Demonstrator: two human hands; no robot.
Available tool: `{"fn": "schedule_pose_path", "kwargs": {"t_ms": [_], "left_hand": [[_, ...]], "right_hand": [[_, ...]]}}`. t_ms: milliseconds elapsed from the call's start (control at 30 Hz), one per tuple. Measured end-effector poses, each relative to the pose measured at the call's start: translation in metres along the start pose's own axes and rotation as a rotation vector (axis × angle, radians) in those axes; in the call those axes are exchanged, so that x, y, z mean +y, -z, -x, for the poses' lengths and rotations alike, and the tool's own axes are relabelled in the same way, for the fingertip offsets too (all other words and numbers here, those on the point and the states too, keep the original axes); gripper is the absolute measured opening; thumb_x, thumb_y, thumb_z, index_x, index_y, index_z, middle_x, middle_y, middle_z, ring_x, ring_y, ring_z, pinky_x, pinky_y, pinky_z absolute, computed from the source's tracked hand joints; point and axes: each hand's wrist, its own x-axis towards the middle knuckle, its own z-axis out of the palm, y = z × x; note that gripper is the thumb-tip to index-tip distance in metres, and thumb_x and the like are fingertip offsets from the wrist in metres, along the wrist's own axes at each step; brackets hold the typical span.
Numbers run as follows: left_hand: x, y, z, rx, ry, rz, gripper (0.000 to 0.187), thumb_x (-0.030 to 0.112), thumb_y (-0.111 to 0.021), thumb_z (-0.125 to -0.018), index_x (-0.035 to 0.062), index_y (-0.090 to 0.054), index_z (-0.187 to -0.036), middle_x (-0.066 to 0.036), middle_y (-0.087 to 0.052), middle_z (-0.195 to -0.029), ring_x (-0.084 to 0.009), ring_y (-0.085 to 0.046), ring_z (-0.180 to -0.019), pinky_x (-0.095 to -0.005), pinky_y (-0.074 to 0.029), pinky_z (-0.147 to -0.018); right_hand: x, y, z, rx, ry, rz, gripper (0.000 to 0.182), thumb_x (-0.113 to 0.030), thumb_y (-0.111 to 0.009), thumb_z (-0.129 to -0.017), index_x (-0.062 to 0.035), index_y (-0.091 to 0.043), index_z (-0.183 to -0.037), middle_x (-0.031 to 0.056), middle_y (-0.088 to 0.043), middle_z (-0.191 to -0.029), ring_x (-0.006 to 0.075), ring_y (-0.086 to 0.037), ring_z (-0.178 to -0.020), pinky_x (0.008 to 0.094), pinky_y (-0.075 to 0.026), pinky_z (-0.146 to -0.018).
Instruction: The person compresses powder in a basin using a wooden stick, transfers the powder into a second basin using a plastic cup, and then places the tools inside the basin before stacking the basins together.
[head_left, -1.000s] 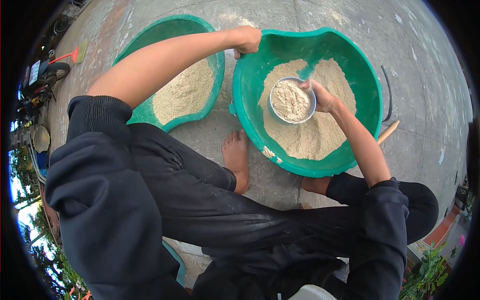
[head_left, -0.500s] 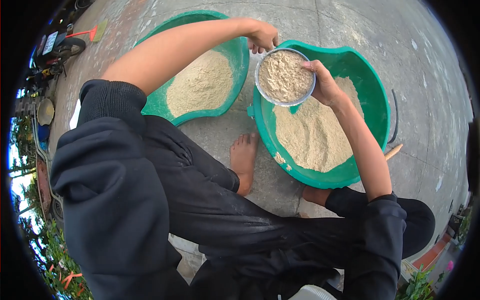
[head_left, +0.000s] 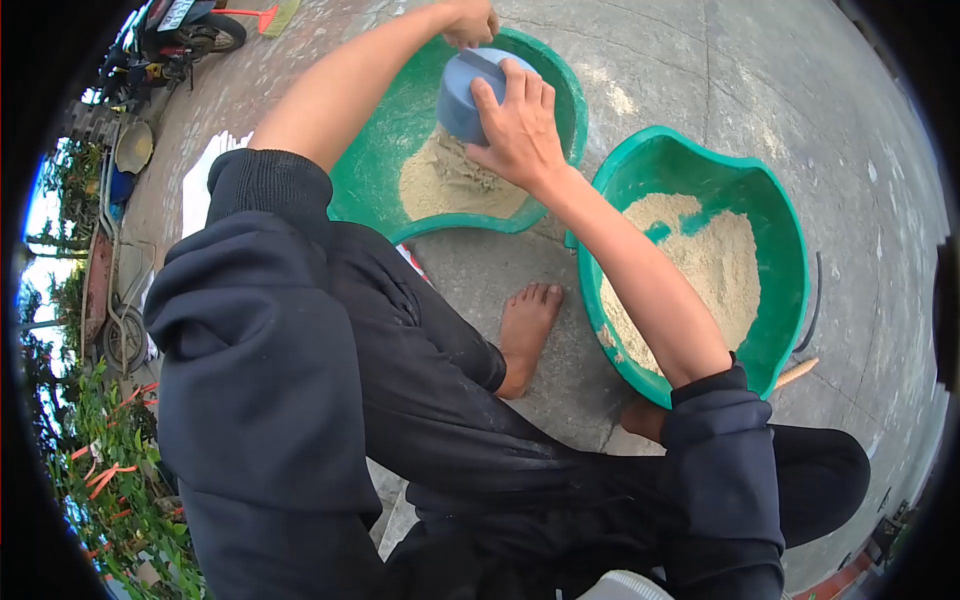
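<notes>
My right hand (head_left: 525,130) grips a round grey-blue metal container (head_left: 462,105), tipped over so that its base faces up. The container is above the left green basin (head_left: 565,95). A pale heap of meal or flour (head_left: 435,185) lies in that basin under the container. My left hand (head_left: 470,22) is closed in a curl at the container's far edge. What its fingers hold is hidden.
The right green basin (head_left: 790,230) holds more pale meal (head_left: 735,265) on the concrete floor. My bare foot (head_left: 530,335) rests between the basins. A motorbike (head_left: 190,40) and a broom (head_left: 280,17) are at the upper left.
Both hands have moved left with the container, from above the right basin to above the left one. The container was upright and full of meal; now it is upside down.
</notes>
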Motion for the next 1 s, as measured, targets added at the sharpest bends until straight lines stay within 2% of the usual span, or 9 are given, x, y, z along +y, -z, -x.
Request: {"fn": "schedule_pose_path", "kwargs": {"t_ms": [33, 167, 267, 400, 433, 500, 733, 867, 1000], "left_hand": [[-0.019, -0.012, -0.010, 0.199, -0.313, -0.170, 0.033, 0.024, -0.063, -0.078, 0.0091, -0.073, -0.106, -0.015, -0.073, -0.096, -0.0263, -0.070, -0.081, -0.0384, -0.056, -0.073], [-0.010, -0.008, 0.012, 0.182, -0.195, -0.050, 0.036, 0.028, -0.062, -0.078, 0.0074, -0.073, -0.106, -0.016, -0.072, -0.102, -0.0293, -0.069, -0.091, -0.0393, -0.054, -0.083], [-0.006, -0.001, 0.019, 0.347, -0.469, -0.044, 0.037, 0.028, -0.061, -0.079, 0.0073, -0.073, -0.107, -0.018, -0.072, -0.102, -0.0294, -0.069, -0.091, -0.0394, -0.054, -0.083], [0.064, 0.011, 0.024, 0.228, -0.111, 0.111, 0.033, 0.022, -0.060, -0.077, 0.0057, -0.073, -0.103, -0.019, -0.072, -0.095, -0.0310, -0.069, -0.088, -0.0420, -0.054, -0.079], [0.063, -0.006, 0.010, 0.444, -0.383, -0.065, 0.032, 0.017, -0.059, -0.077, 0.0000, -0.069, -0.102, -0.021, -0.071, -0.089, -0.0320, -0.069, -0.085, -0.0420, -0.055, -0.074], [0.128, -0.014, 0.043, 0.309, -0.350, -0.052, 0.040, 0.016, -0.056, -0.085, 0.0088, -0.062, -0.125, -0.022, -0.069, -0.101, -0.0340, -0.070, -0.088, -0.0432, -0.057, -0.077], [0.261, -0.085, 0.112, 0.500, -0.887, -0.588, 0.013, 0.015, -0.059, -0.087, 0.0041, -0.061, -0.094, -0.012, -0.064, -0.088, -0.0288, -0.065, -0.093, -0.0415, -0.051, -0.077], [0.309, -0.133, 0.177, 0.309, -1.347, -0.185, 0.056, 0.036, -0.060, -0.090, 0.0060, -0.048, -0.135, -0.016, -0.048, -0.139, -0.0292, -0.046, -0.131, -0.0445, -0.043, -0.102], [0.313, -0.190, 0.208, -0.162, -2.067, -0.341, 0.083, 0.049, -0.057, -0.091, 0.0097, -0.020, -0.154, -0.014, -0.020, -0.159, -0.0284, -0.025, -0.146, -0.0456, -0.021, -0.120]], "right_hand": [[-0.001, -0.001, -0.005, 0.010, -0.006, 0.028, 0.080, -0.028, -0.084, -0.056, -0.0153, -0.046, -0.125, 0.0249, -0.038, -0.130, 0.0409, -0.043, -0.115, 0.0493, -0.037, -0.094], [0.017, 0.006, -0.016, -0.061, 0.319, 0.144, 0.073, -0.020, -0.078, -0.057, -0.0184, -0.047, -0.124, 0.0208, -0.040, -0.133, 0.0385, -0.045, -0.117, 0.0479, -0.038, -0.096], [0.036, 0.034, -0.015, -0.107, 0.292, 0.197, 0.077, -0.025, -0.082, -0.058, -0.0189, -0.046, -0.125, 0.0225, -0.042, -0.132, 0.0376, -0.046, -0.116, 0.0488, -0.038, -0.097], [0.087, 0.104, -0.006, -0.208, 0.321, 0.251, 0.085, -0.027, -0.084, -0.056, -0.0167, -0.044, -0.130, 0.0195, -0.041, -0.134, 0.0383, -0.045, -0.119, 0.0489, -0.038, -0.099], [0.099, 0.132, -0.004, -0.236, 0.338, 0.271, 0.088, -0.030, -0.084, -0.055, -0.0163, -0.043, -0.132, 0.0176, -0.042, -0.133, 0.0361, -0.046, -0.119, 0.0492, -0.037, -0.101], [0.125, 0.182, 0.009, -0.335, 0.330, 0.374, 0.090, -0.032, -0.084, -0.054, -0.0161, -0.043, -0.133, 0.0157, -0.043, -0.134, 0.0346, -0.047, -0.119, 0.0496, -0.035, -0.102], [0.167, 0.299, 0.111, -0.751, 0.203, 0.513, 0.093, -0.030, -0.087, -0.049, -0.0140, -0.044, -0.129, 0.0181, -0.042, -0.132, 0.0342, -0.046, -0.119, 0.0479, -0.034, -0.105], [0.164, 0.309, 0.154, -1.077, 0.223, 0.472, 0.092, -0.029, -0.089, -0.045, -0.0141, -0.045, -0.124, 0.0157, -0.043, -0.131, 0.0329, -0.046, -0.118, 0.0449, -0.034, -0.107], [0.151, 0.307, 0.176, -1.059, 0.121, 0.431, 0.088, -0.031, -0.088, -0.046, -0.0131, -0.046, -0.122, 0.0155, -0.044, -0.129, 0.0321, -0.047, -0.118, 0.0432, -0.035, -0.105]]}}
